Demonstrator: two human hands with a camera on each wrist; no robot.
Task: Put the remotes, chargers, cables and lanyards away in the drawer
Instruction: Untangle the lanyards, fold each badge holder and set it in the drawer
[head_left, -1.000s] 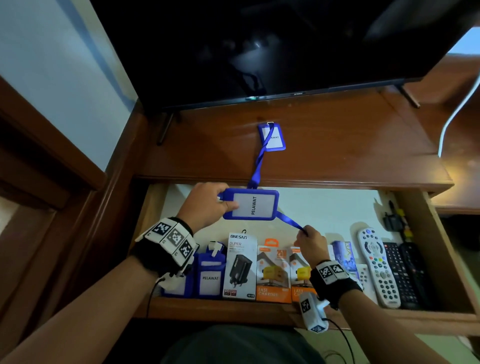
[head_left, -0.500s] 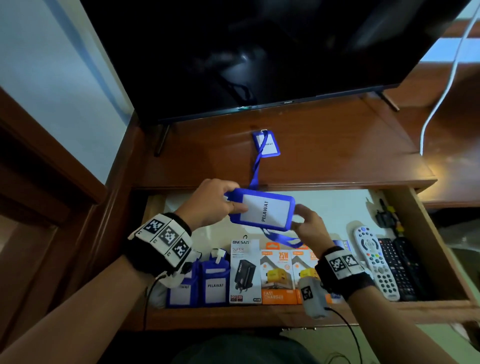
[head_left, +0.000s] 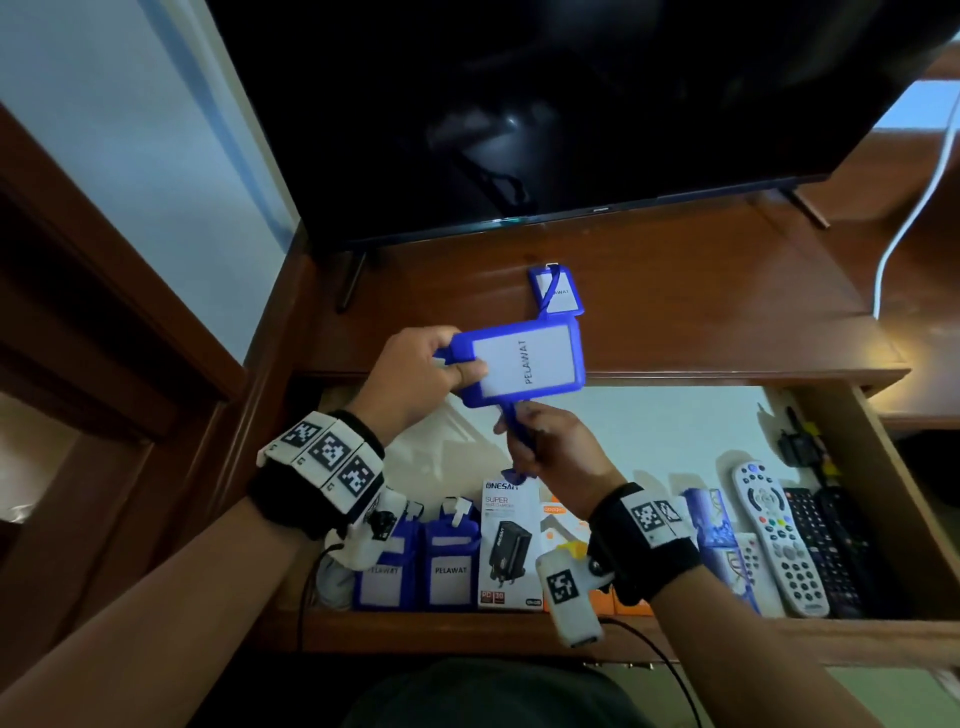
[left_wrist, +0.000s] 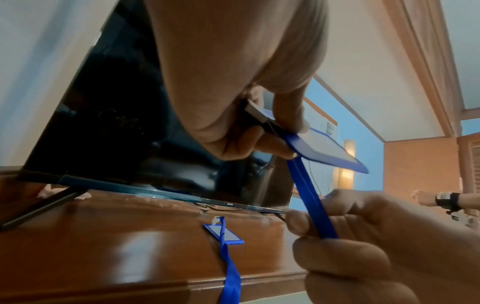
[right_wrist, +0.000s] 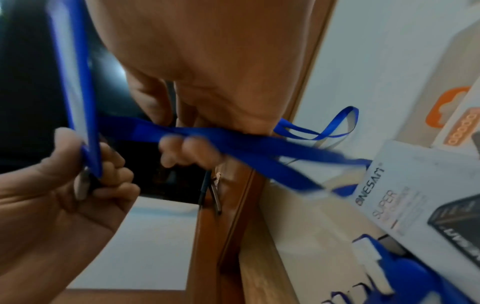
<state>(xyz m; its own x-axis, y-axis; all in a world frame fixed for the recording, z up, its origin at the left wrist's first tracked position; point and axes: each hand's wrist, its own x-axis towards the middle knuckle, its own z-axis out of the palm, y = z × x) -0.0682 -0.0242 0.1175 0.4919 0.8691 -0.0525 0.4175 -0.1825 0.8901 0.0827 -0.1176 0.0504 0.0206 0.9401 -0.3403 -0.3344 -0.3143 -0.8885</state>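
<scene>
A blue badge holder (head_left: 524, 361) marked PELAWAT hangs in the air above the open drawer (head_left: 883, 457). My left hand (head_left: 415, 379) pinches its clip end (left_wrist: 262, 115). Its blue strap (left_wrist: 311, 201) runs down from the holder into my right hand (head_left: 556, 452), whose fingers (right_wrist: 187, 148) curl round it; a loose loop (right_wrist: 327, 127) trails beyond. A second blue lanyard badge (head_left: 558, 293) lies on the wooden top under the TV, its strap (left_wrist: 231, 273) hanging over the front edge.
Inside the drawer stand two blue badge holders (head_left: 449, 564), a white charger box (head_left: 509, 545), orange boxes, a white remote (head_left: 779, 535), dark remotes (head_left: 831, 551) and a black plug (head_left: 797, 444). A TV (head_left: 571, 104) stands on the top. A white cable (head_left: 914, 208) hangs right.
Both hands have lifted the badge holder higher, above the drawer's back edge. My right hand left the holder's right edge and now grips the strap beneath it.
</scene>
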